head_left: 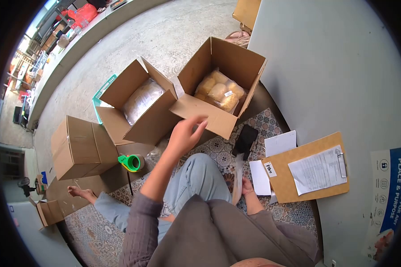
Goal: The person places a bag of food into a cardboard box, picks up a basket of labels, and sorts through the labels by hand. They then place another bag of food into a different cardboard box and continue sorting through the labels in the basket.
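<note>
My left hand [187,135] hovers by the front flap of an open cardboard box [205,116], thumb and index finger apart with nothing visible between them. Inside that box lies a clear bag of round, golden-brown bun-like items [219,90] with a small white label. Low beside my right knee, my right hand [247,186] has its fingers closed at a translucent plastic strip [238,175]. Part of that grip is hidden. The strip reaches up towards a black object [245,140] on the patterned mat, whose kind I cannot make out.
Left of the first box stands another open box [113,122] with a clear plastic package [143,100]. Further left are a closed carton [78,149] and a green tape roll [132,163]. A clipboard [280,178] with papers lies at right. A teal basket [98,95] sits behind.
</note>
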Demonstrator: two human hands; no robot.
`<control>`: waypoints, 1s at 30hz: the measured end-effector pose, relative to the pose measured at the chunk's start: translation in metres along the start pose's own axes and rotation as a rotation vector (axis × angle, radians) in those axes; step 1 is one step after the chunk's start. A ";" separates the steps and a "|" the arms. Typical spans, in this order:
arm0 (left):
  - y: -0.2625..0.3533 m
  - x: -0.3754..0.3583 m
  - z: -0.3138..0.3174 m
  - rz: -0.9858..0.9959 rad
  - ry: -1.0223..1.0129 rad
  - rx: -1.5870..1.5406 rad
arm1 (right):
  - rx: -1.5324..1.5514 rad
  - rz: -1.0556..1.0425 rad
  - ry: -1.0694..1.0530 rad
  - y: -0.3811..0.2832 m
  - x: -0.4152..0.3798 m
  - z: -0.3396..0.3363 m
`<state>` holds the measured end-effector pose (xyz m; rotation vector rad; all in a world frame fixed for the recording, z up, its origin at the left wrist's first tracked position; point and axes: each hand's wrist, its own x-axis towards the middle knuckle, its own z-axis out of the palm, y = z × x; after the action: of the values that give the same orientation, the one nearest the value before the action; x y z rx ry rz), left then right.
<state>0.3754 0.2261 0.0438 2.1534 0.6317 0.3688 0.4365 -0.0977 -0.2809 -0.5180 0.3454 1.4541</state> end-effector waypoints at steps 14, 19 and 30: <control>-0.048 0.241 0.138 0.105 -0.511 0.827 | 0.002 0.099 -0.146 -0.004 -0.001 -0.007; -0.054 0.234 0.131 0.107 -0.457 1.123 | 0.048 0.177 -0.152 -0.006 -0.004 -0.003; -0.095 0.282 0.135 -0.134 -0.573 0.772 | 0.038 0.197 -0.072 -0.009 -0.010 0.008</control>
<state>0.6427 0.3452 -0.1021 2.7287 0.6300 -0.6595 0.4432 -0.1018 -0.2678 -0.4087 0.3745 1.6490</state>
